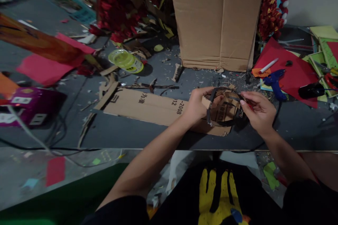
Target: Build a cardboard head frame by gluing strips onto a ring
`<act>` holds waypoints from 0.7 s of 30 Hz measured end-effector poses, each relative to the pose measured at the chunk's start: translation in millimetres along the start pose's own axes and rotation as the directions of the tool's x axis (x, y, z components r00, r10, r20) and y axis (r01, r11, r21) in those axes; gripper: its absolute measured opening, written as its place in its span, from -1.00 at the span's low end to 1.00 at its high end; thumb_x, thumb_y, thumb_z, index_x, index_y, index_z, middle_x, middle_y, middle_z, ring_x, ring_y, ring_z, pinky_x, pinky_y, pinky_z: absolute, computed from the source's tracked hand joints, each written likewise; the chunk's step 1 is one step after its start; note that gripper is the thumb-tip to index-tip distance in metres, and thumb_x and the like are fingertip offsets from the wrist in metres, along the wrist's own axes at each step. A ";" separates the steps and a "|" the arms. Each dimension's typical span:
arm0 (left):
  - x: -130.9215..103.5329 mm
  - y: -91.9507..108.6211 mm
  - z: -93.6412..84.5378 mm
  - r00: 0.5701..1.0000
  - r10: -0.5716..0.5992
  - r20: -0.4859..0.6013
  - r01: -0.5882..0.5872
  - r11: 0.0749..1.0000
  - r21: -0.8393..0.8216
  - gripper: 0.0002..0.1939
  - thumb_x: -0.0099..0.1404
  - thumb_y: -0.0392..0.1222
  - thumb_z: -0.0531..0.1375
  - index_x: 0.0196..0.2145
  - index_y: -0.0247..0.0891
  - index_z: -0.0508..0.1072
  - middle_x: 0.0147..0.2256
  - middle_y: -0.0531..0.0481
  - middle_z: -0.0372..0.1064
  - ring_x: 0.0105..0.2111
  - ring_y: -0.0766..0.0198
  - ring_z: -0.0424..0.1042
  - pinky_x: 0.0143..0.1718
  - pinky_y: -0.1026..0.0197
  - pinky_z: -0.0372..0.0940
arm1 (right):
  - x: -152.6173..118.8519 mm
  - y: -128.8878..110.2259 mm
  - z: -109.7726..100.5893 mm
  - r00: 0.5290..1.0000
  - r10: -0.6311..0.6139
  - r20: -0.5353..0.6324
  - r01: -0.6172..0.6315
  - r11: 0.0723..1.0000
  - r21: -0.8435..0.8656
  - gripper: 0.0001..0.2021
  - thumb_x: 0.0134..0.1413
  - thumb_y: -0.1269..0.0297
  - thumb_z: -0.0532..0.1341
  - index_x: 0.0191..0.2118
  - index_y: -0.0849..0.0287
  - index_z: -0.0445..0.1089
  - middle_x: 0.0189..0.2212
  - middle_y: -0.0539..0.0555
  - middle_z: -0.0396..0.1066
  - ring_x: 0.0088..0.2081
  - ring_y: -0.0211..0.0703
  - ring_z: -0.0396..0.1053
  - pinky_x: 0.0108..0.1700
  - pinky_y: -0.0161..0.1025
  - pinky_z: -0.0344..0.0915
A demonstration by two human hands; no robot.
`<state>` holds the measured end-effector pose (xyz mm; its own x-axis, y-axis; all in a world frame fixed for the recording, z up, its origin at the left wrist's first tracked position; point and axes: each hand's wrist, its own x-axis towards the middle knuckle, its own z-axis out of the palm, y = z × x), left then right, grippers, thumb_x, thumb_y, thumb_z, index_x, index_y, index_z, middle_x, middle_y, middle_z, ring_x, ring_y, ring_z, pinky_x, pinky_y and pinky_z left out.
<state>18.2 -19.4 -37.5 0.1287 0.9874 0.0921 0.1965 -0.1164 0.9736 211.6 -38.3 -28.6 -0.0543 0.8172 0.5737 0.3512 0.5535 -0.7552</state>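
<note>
Nearest us is our black shirt, printed with yellow shapes and bearing no words that we can make out. Over the table's near edge we hold a dark ring, built of thin strips, in front of us and right of centre. Our left hand grips its left side with curled fingers; our right hand pinches its right side between thumb and fingers, beside something small and red that we cannot identify.

Under the ring lies a cardboard strip, and on it we read "为准", "12" and "-2008", turned sideways. More dark characters show through the ring, partly hidden. Left of the strip, we see a purple socket block with white outlets.

Farther back, to our right, a blue glue gun and a white marker lie at a red sheet. To our left, a yellow tub leans on its side, its dark lettering too blurred for us to read. Beyond stands a tall board, and at the far left a blue packet carries print we cannot decipher.
</note>
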 end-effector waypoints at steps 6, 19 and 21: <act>0.8 2.1 1.4 1.000 0.006 0.004 -0.006 1.000 -0.019 -0.76 0.11 -0.08 0.29 -0.34 -0.31 0.55 -0.39 -0.04 0.53 -0.40 0.24 0.47 -0.36 0.26 0.33 | 1.7 -1.2 -1.3 1.000 -0.021 -0.016 0.022 1.000 0.005 -0.74 0.01 0.49 0.26 -0.19 0.00 0.48 -0.24 -0.01 0.52 -0.19 -0.20 0.49 -0.15 -0.20 0.48; -1.5 -2.5 5.8 0.986 0.104 -0.133 -0.091 0.991 0.096 -0.78 0.16 -0.03 0.26 -0.42 -0.26 0.53 -0.52 0.04 0.47 -0.50 0.31 0.43 -0.49 0.31 0.29 | 3.0 -8.9 -3.8 0.981 -0.166 0.099 0.174 0.982 -0.078 -0.79 -0.01 0.51 0.27 -0.28 0.04 0.47 -0.30 -0.01 0.55 -0.26 -0.21 0.51 -0.23 -0.23 0.47; -1.5 0.4 5.1 0.985 0.123 -0.119 -0.110 0.988 0.108 -0.78 0.16 -0.03 0.26 -0.43 -0.26 0.52 -0.51 0.04 0.48 -0.49 0.31 0.42 -0.49 0.32 0.29 | 2.8 -8.0 -3.5 0.986 -0.147 0.081 0.153 0.986 -0.070 -0.79 -0.02 0.52 0.27 -0.29 0.04 0.47 -0.30 -0.01 0.55 -0.26 -0.21 0.51 -0.24 -0.23 0.47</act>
<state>23.1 -21.4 -38.3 0.0352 0.9714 0.2349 0.2854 -0.2351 0.9291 211.9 -41.1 -19.8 -0.1806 0.7372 0.6511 0.4032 0.6593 -0.6347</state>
